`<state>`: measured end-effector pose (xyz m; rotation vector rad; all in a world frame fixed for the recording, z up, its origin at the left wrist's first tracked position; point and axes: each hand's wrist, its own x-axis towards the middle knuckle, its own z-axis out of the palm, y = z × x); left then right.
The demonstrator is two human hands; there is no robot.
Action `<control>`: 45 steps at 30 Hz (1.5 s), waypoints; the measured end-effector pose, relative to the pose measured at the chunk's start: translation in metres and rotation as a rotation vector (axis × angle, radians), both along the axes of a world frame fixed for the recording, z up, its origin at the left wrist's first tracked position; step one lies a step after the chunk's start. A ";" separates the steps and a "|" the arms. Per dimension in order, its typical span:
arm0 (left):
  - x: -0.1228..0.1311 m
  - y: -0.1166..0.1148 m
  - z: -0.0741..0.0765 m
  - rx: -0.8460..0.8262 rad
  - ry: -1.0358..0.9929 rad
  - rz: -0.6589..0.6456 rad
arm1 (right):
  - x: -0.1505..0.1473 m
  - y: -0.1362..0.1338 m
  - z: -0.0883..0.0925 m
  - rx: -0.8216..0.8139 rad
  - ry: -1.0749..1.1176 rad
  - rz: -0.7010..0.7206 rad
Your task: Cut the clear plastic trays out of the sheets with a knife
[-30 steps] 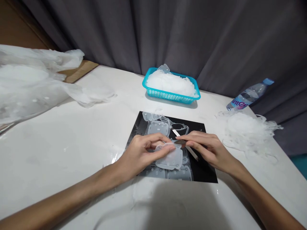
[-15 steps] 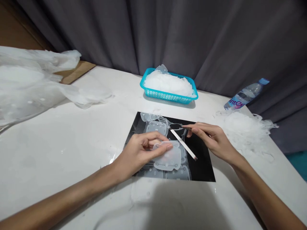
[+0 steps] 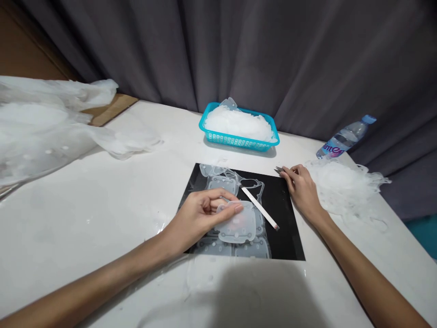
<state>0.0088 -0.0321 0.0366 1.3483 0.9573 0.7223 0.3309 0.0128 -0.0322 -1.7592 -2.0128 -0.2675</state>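
Observation:
My left hand (image 3: 210,212) pinches a translucent, rounded-rectangular plastic piece (image 3: 237,230) between thumb and fingers, above a black sheet (image 3: 285,246). More such pieces (image 3: 215,247) lie on the sheet, joined to thin clear strips. My right hand (image 3: 302,187) rests at the sheet's right edge, closed around dark, pointed tweezers (image 3: 278,170); their two tips are slightly apart and point left, touching no plastic. Between my hands, a white flat stick (image 3: 259,207) with a dark tip lies slantwise on the sheet. Its kind is not clear.
A turquoise basket (image 3: 239,143) heaped with translucent pieces stands at the back. Right of it are a tilted water bottle (image 3: 344,139) and a pile of clear plastic scraps (image 3: 341,182). Large plastic bags (image 3: 41,127) cover the left. Grey curtain (image 3: 232,50) hangs behind the white table (image 3: 112,200).
My right hand has moved right and slightly away from me with the tweezers, off the clear loop of plastic. My left hand keeps its hold in nearly the same place.

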 end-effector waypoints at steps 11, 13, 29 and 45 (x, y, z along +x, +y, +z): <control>0.000 0.000 -0.002 0.088 -0.046 -0.027 | -0.002 -0.001 0.000 0.037 -0.126 -0.055; -0.001 0.000 -0.003 0.094 -0.025 -0.033 | -0.002 0.000 -0.001 0.041 -0.126 -0.056; 0.000 0.001 0.002 0.134 0.037 -0.015 | -0.006 0.000 0.000 0.034 -0.063 -0.034; -0.004 0.002 -0.003 0.057 -0.022 -0.006 | -0.053 -0.027 0.050 -0.255 0.719 0.500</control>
